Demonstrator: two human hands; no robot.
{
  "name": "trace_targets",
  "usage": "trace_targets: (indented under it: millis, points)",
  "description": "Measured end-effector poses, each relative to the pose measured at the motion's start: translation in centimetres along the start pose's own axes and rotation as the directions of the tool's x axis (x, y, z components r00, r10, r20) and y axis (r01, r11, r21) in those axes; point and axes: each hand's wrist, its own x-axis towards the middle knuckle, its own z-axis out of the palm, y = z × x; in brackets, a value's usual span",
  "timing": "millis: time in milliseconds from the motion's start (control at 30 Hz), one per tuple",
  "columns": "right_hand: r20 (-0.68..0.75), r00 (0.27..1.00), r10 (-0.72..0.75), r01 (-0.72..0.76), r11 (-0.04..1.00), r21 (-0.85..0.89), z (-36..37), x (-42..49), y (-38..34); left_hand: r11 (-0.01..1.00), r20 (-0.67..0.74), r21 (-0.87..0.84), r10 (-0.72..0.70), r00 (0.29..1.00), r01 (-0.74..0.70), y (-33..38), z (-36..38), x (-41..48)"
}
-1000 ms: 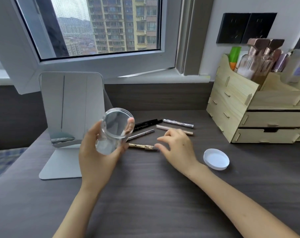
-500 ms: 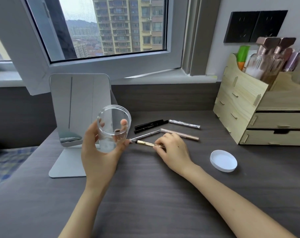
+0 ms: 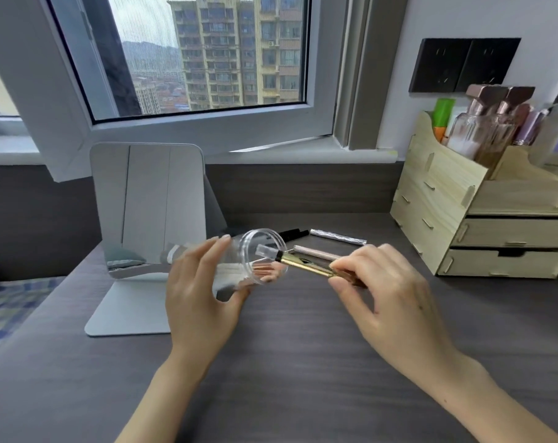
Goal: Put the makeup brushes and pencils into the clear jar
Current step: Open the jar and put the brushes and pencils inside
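Desk mid-tabletop: right hand (image 3: 389, 289) pinches gold pencil (image 3: 306, 266), tip entering tilted jar (image 3: 248, 263) gripped by left hand (image 3: 200, 298).

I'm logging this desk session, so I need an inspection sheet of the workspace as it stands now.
Surface: dark wood-grain desk.
Job's things: clear jar tilted with its mouth toward the right; gold pencil tip just inside the mouth; black pens, silver tube and pink pencil lie on the desk behind.
Clutter: standing mirror; wooden drawer organizer with bottles.
Grips: left hand holds the jar; right hand pinches the gold pencil.
Cables: nothing seen.
Surroundings: open window; black wall sockets.
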Motion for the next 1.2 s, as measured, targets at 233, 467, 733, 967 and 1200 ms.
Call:
trace_targets:
  millis: [233,467,733,967,1200]
  points:
    - [0.056,0.98,-0.193,0.2,0.965,-0.167,1.8,2.6,-2.7,0.996,0.075,-0.008,0.085,0.994,-0.085,0.2,0.1,-0.2]
    - [0.06,0.992,-0.11,0.102,0.987,0.123,4.4,4.0,-3.4,0.998,0.06,-0.016,0.068,0.996,-0.067,0.1,0.0,-0.2]
    - [0.205,0.947,-0.247,0.235,0.969,0.078,5.0,3.5,-2.8,0.998,0.078,0.0,0.066,0.995,-0.066,0.0,0.1,-0.1]
    - [-0.137,0.972,0.189,-0.163,0.97,0.181,4.3,2.3,2.5,0.999,0.1,0.014,0.04,0.994,-0.042,-0.2,0.1,-0.1]
    - [0.246,0.881,0.403,-0.249,0.839,-0.485,8.5,2.1,9.9,0.998,0.116,0.032,0.048,0.992,-0.052,-0.3,0.1,-0.1]
